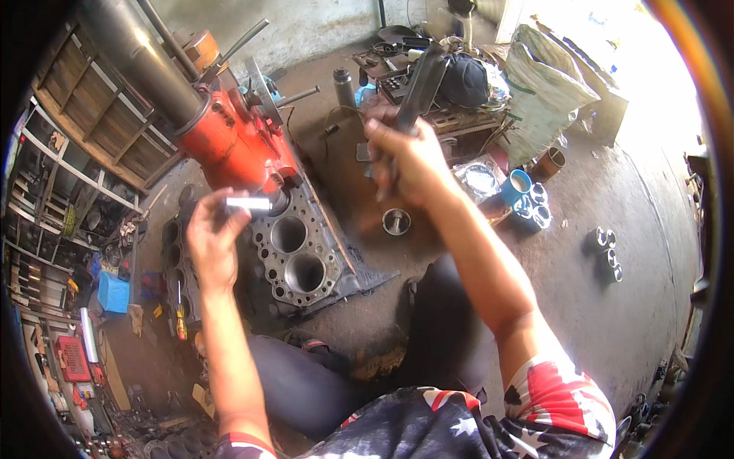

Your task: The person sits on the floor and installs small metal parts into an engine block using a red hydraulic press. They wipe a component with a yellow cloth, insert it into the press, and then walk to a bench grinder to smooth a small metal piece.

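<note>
My left hand is raised left of the engine block. Its thumb and fingers pinch a short, shiny metal pin, held nearly level. Higher up and to the right, my right hand is closed around a long dark metal part that widens toward its upper end; its exact kind is unclear. Below that hand, a round metal piston lies on the floor. The engine block shows two large open bores, and the red machine stands over its far end.
Right of my arm, a blue cup stands beside several shiny round parts. More metal rings lie farther right. Cluttered tools and a cap sit at the back. A screwdriver and blue box are at left.
</note>
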Motion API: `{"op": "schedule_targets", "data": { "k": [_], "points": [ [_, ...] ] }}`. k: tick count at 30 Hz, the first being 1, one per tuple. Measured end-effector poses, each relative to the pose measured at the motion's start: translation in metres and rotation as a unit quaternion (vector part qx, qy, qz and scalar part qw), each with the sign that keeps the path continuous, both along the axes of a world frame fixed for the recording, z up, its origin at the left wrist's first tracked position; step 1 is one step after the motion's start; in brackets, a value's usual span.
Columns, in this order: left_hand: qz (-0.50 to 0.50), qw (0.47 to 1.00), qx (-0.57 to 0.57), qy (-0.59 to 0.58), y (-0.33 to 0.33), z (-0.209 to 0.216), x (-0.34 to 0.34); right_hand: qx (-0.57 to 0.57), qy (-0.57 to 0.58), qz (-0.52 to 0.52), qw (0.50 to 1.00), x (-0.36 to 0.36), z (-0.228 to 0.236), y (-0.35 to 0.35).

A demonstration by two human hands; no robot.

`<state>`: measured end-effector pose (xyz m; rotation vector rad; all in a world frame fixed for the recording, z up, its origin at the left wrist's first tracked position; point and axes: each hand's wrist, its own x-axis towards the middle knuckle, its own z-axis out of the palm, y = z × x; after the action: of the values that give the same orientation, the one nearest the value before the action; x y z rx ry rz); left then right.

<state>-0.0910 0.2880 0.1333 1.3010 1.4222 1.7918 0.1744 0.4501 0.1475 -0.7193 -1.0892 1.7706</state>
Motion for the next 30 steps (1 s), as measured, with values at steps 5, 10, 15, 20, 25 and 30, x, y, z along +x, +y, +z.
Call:
{"op": "schedule_targets", "data": {
  "k": [5, 10, 15, 20, 25, 30],
  "points": [
    [-0.083, 0.961, 0.021, -0.263, 0.017, -0.036, 0.027, -0.082, -0.037, 0.104, 0.99, -0.02, -0.027, -0.089],
    [-0.042, 0.982, -0.057, -0.173, 0.008, -0.053, 0.043, -0.115, -0.052, 0.158, 0.979, -0.044, -0.059, -0.121],
    [-0.023, 0.976, -0.068, -0.206, 0.003, -0.048, 0.048, -0.1, -0.102, 0.164, 0.976, -0.049, -0.076, -0.123],
    [-0.023, 0.983, -0.073, -0.169, 0.005, -0.046, 0.049, -0.11, -0.123, 0.159, 0.973, -0.055, -0.084, -0.124],
    [-0.023, 0.993, -0.077, -0.085, 0.009, -0.048, 0.053, -0.118, -0.109, 0.158, 0.974, -0.058, -0.089, -0.12],
    [-0.018, 0.994, -0.094, -0.044, 0.012, -0.053, 0.056, -0.098, -0.093, 0.121, 0.983, -0.053, -0.084, -0.113]
  ]
}}
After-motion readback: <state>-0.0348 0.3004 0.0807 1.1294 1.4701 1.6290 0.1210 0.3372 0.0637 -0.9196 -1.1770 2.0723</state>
